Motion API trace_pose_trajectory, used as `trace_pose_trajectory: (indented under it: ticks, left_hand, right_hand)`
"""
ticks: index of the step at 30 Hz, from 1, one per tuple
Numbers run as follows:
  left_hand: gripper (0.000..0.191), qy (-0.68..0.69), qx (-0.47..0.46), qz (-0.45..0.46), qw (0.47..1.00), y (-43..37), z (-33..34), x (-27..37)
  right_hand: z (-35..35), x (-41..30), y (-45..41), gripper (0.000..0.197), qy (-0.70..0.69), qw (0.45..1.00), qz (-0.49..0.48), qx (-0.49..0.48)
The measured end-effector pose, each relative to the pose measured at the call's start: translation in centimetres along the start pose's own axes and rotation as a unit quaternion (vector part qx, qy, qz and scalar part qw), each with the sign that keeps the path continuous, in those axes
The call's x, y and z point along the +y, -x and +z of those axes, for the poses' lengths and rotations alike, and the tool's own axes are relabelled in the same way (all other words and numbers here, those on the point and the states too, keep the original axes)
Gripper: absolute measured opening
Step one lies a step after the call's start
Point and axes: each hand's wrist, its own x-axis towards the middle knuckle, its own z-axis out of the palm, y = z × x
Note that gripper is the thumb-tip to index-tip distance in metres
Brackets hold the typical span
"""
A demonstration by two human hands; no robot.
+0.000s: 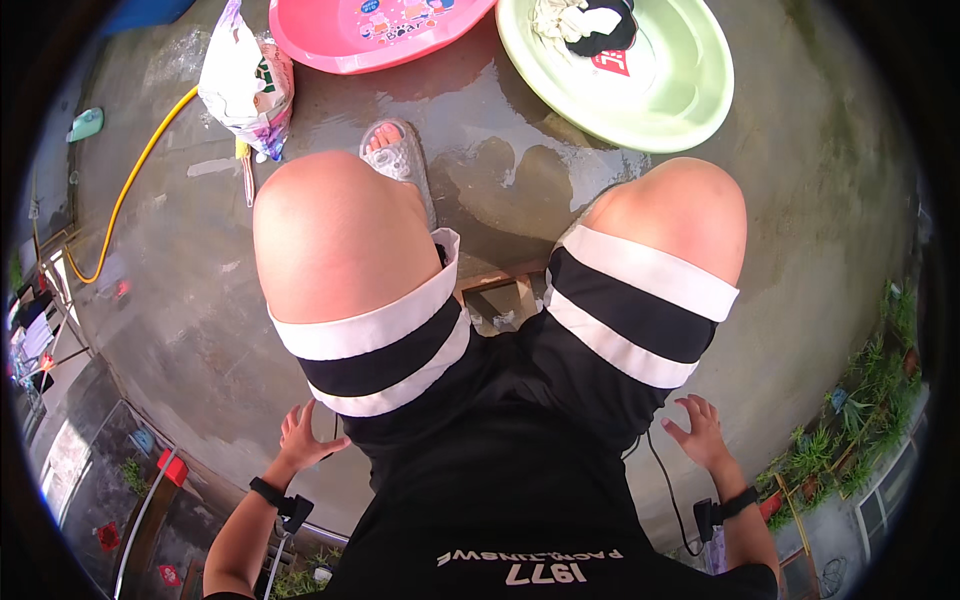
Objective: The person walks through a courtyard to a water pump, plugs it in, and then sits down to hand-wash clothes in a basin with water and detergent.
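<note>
My left hand [305,437] hangs beside my left hip with its fingers apart and nothing in it. On the other side my right hand [699,433] is held out by my right hip, likewise bare with fingers spread. Each wrist wears a black strap with a small black device. Before me on the wet concrete floor stands a pale green plastic basin [701,90], with white cloth [556,22] and black cloth [604,30] inside. A pink plastic basin [315,49] with cartoon prints is to its left. Neither hand touches the basins.
A plastic bag [244,90] stands left of the pink basin, with a yellow hose [127,187] running behind it. A light green jug [86,124] is farther left. Under me shows a wooden stool [499,296]. Potted plants [832,442] line the right side.
</note>
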Motion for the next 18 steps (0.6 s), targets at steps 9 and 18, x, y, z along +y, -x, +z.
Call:
trace_pose_trajectory:
  ticks: [9,18]
  left_hand:
    - [0.084,0.529,-0.330,-0.111,0.774,-2.2,24.1,-7.9]
    - [0.018,0.229,-0.287,0.266,0.891,10.5,0.8,-3.9]
  right_hand:
    - [12.9,-4.8,6.4,0.041,-0.633,0.728,0.153,-0.216]
    - [0.3,-0.4,8.7,0.023,-0.521,0.697,-0.034,-0.491]
